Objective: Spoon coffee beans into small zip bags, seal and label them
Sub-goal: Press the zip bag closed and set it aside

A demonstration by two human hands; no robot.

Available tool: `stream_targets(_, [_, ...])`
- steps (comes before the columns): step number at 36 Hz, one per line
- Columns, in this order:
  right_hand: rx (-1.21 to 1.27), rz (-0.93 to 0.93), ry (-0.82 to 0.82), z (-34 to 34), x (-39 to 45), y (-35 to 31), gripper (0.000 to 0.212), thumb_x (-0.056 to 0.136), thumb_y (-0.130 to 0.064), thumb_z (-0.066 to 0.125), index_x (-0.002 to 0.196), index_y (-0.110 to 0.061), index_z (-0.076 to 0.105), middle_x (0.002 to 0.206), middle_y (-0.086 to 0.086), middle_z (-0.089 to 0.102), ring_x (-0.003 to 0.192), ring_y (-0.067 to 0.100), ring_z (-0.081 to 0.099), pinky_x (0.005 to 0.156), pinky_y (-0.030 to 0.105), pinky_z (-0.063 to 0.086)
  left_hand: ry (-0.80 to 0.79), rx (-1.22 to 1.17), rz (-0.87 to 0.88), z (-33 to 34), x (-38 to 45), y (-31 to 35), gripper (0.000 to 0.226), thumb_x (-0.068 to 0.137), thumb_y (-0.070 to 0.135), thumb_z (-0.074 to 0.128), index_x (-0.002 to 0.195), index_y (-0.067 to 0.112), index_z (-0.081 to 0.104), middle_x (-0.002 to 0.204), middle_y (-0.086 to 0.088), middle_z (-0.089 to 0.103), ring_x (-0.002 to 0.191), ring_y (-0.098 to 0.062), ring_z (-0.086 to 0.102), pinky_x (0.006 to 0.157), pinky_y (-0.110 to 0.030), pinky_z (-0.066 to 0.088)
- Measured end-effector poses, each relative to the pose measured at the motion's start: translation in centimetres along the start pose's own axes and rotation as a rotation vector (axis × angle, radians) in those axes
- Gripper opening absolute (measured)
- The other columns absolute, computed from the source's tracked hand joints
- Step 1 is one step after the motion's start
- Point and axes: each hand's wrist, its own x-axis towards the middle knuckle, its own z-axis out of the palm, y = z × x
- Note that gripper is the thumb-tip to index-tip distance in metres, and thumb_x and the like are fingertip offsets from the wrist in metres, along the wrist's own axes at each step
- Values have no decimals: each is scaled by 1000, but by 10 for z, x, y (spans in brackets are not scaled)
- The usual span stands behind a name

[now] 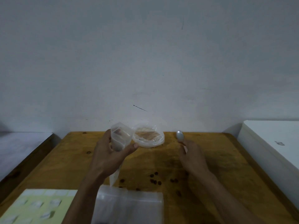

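My left hand (111,152) grips a small clear zip bag (120,136), holding it upright with its mouth spread open above the wooden table (218,175). My right hand (191,156) holds a metal spoon (180,135) by its handle, bowl pointing away, to the right of the bag. Behind the zip bag sits a larger clear plastic bag (148,137) with its rim rolled open; what it holds looks pale brown and blurred. Several coffee beans (155,179) lie scattered on the table between my arms.
A stack of empty clear zip bags (129,206) lies at the near edge. A yellow-green label sheet (38,206) is at the near left. A white box (275,146) stands to the right of the table, a pale wall behind.
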Motion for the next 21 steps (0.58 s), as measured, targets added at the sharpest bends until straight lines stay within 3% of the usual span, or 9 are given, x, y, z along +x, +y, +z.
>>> stream_targets(4, [238,-172,-19,-14,-9,-60,33,96,-24,64,129,-22,66,123,-8,68,110,2,60,94,28,53,-83,-36,26,0,-6,11,81,56,68,77,127,35,55,121,13,62,109,-5,60,78,-20,50])
stream_targets(6, [326,-244,-96,-20,-12,-85,38,95,-30,65,133,-31,61,124,-16,65,112,-3,57,93,28,54,-121,-66,44,0,-10,17,69,57,67,71,120,43,56,117,16,64,106,-4,61,82,-24,51])
stream_targets(8, [385,-263,-209,-24,-14,-102,46,94,-35,66,138,-37,53,127,-18,62,115,-3,56,93,28,53,-166,-133,51,-2,-15,23,62,59,68,71,116,44,60,113,12,67,105,-12,64,85,-34,54])
stream_targets(10, [466,-236,-339,-28,-17,-113,55,93,-38,67,144,-38,46,132,-14,60,119,0,55,97,29,52,-237,-214,43,-4,-20,26,60,62,73,70,112,41,65,107,5,69,99,-19,67,82,-40,56])
stream_targets(13, [592,-180,-460,-28,-23,-117,62,92,-39,67,147,-40,39,131,-10,64,121,5,58,104,37,50,-319,-307,-4,-7,-28,30,65,69,66,69,118,23,63,102,-4,70,95,-26,68,75,-37,57])
stream_targets(15, [644,-154,-435,-26,-26,-113,59,90,-37,69,143,-39,43,117,-8,72,114,8,63,104,41,50,-337,-309,-30,-7,-33,34,63,77,59,64,127,19,57,105,-3,70,100,-28,68,77,-36,57])
stream_targets(18, [774,-93,-352,-25,-28,-109,49,86,-27,74,133,-29,57,102,5,73,99,17,70,92,38,58,-299,-264,11,-4,-40,45,34,98,38,54,123,18,61,96,4,73,88,-15,70,69,-26,56])
stream_targets(21, [878,-71,-358,-25,-31,-102,29,85,-19,76,112,-27,69,100,-1,75,97,16,71,82,30,61,-235,-193,43,-3,-45,48,34,96,38,57,115,13,70,97,-6,74,88,-22,71,71,-31,57])
